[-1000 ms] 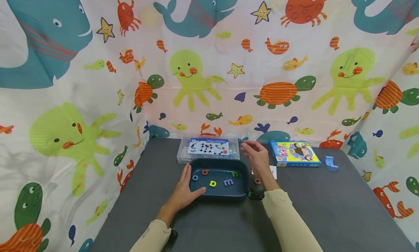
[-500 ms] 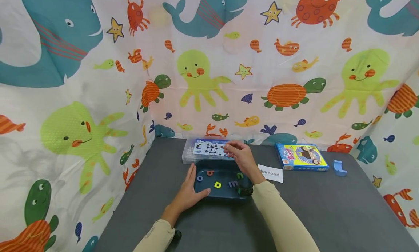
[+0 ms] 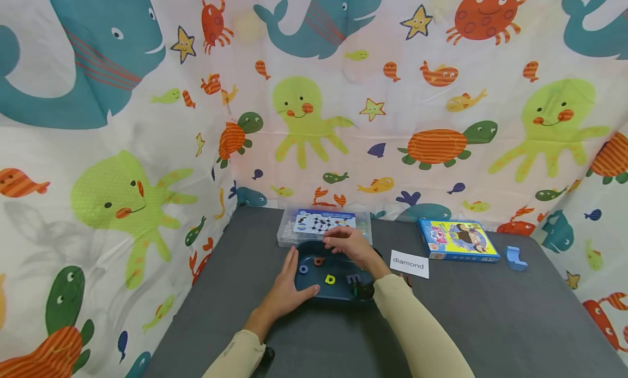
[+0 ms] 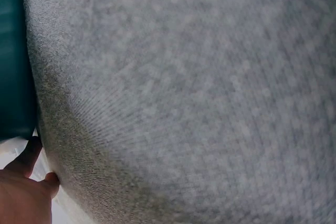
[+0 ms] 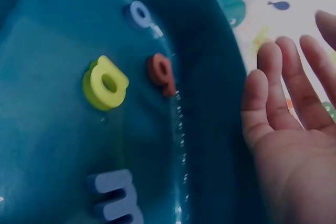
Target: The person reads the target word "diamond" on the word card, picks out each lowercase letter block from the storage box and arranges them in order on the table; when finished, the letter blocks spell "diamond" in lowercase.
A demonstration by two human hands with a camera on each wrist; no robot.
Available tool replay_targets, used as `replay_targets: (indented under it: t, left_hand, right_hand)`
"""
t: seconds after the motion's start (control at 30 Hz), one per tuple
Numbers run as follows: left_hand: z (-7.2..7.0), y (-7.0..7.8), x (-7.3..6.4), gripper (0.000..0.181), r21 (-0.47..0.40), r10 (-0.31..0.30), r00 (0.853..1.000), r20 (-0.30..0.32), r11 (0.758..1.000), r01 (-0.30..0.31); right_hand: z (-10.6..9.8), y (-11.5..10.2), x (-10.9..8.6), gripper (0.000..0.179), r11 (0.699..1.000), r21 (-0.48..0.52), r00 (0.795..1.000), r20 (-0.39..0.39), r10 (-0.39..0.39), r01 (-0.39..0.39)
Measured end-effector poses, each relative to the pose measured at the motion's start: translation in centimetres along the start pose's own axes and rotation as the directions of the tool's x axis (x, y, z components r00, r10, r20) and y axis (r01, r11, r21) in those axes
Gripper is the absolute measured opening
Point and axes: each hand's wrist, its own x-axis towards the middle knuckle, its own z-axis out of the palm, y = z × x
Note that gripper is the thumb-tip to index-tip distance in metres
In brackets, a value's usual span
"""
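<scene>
A dark teal tray (image 3: 319,298) holds small foam-like letters: a blue ring-shaped o (image 5: 139,15), a red letter (image 5: 161,73), a yellow a-like letter (image 5: 107,85) and a blue-purple m (image 5: 116,195). At the tray's left side my left hand (image 3: 284,291) rests with straight fingers along the wall and its thumb at the front rim. Over the back right of the tray hovers my right hand (image 3: 350,244), palm turned inward. Its loosely bent fingers (image 5: 291,77) show nothing between them in the right wrist view. A green letter is mostly hidden behind that hand.
Behind the tray stands a clear plastic case (image 3: 291,233) with a molecule-picture label. To the right lie a white card (image 3: 409,264) reading "diamond", a blue and yellow box (image 3: 458,241) and a blue plastic piece (image 3: 516,259). Printed sea-animal curtains enclose the grey table (image 3: 490,323).
My right hand has moved left from beside the card to over the tray, uncovering the word "diamond". The left hand stays at the tray. The head view has turned slightly left.
</scene>
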Motion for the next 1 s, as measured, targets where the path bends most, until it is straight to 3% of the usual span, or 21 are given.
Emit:
replay_targets:
  t: [0.17, 0.47, 0.73, 1.0]
  left_hand:
    - [0.1, 0.1, 0.0, 0.113, 0.015, -0.006, 1.0, 0.007, 1.0, 0.006]
    - [0.2, 0.5, 0.0, 0.113, 0.024, -0.007, 1.0, 0.008, 1.0, 0.007]
    - [-0.1, 0.5, 0.1, 0.113, 0.031, -0.008, 1.0, 0.0, 0.999, 0.008]
    - [0.1, 0.4, 0.0, 0.114, 0.028, -0.008, 1.0, 0.003, 1.0, 0.008]
  right_hand:
    - [-0.3, 1.6, 0.2, 0.038, 0.993, -0.114, 0.991, 0.12, 0.054, -0.04]
    - [-1.1, 3.2, 0.4, 0.035, 0.972, -0.227, 0.941, 0.313, 0.128, -0.057]
    - [-2.2, 3.8, 0.4, 0.032, 0.937, -0.344, 0.901, 0.386, 0.2, -0.061]
    - [-3.0, 4.9, 0.4, 0.034, 0.941, -0.329, 0.888, 0.405, 0.219, -0.082]
